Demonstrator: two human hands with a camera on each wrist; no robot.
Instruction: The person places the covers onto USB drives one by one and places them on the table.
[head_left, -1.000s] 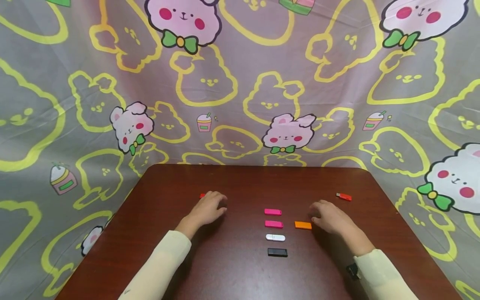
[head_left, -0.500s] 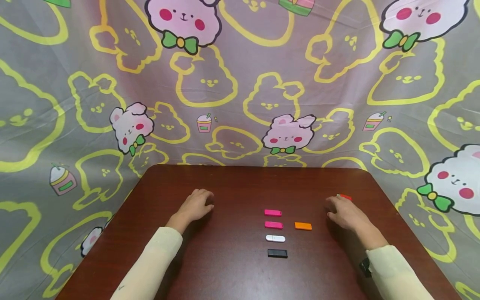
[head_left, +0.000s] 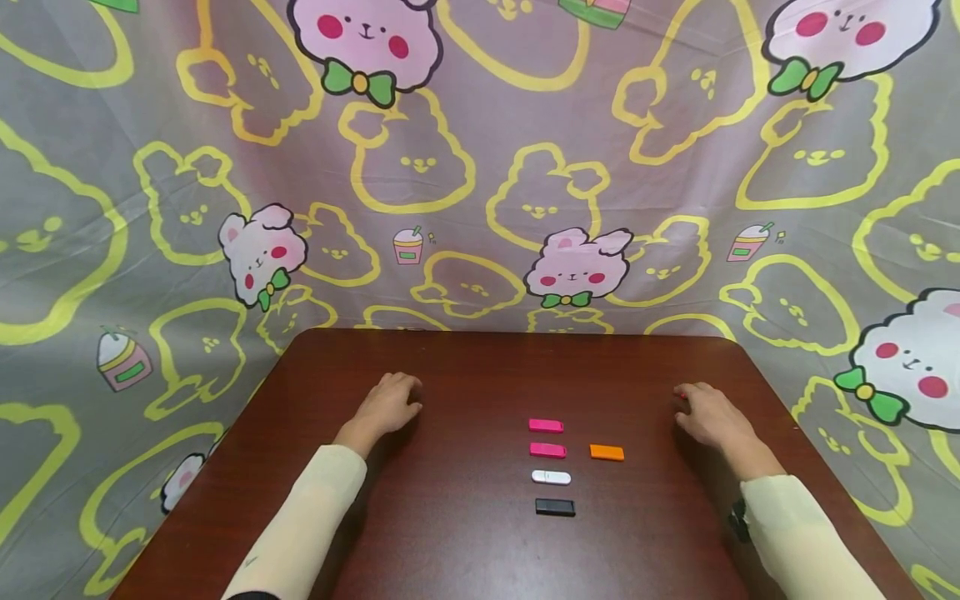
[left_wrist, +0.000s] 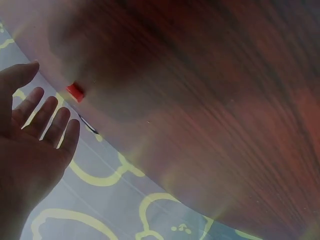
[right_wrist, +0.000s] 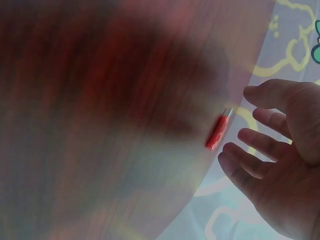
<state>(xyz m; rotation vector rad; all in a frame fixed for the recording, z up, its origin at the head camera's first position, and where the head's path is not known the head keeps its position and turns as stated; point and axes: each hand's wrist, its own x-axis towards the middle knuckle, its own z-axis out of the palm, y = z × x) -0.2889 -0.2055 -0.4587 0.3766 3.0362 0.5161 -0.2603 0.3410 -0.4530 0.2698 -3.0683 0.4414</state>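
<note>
My left hand (head_left: 388,404) hovers over the left part of the table with relaxed, spread fingers. In the left wrist view a small red object (left_wrist: 75,92) lies just beyond its fingers (left_wrist: 52,115); the head view has it hidden behind the hand. On the right side, my right hand (head_left: 712,414) is over a red USB stick (right_wrist: 218,131), its fingers loosely bent and apart. The right wrist view shows the stick's metal plug bare and the fingertips close to its body. Neither hand holds anything.
Two pink USB sticks (head_left: 546,426), a white one (head_left: 551,477) and a black one (head_left: 555,507) form a column mid-table. Right of them lies an orange stick (head_left: 607,452). The dark brown table (head_left: 450,533) meets a patterned cloth (head_left: 480,183) behind.
My left hand has drawn left and slightly away, covering the red object. My right hand has moved right and farther off, from beside the orange stick to the red USB stick.
</note>
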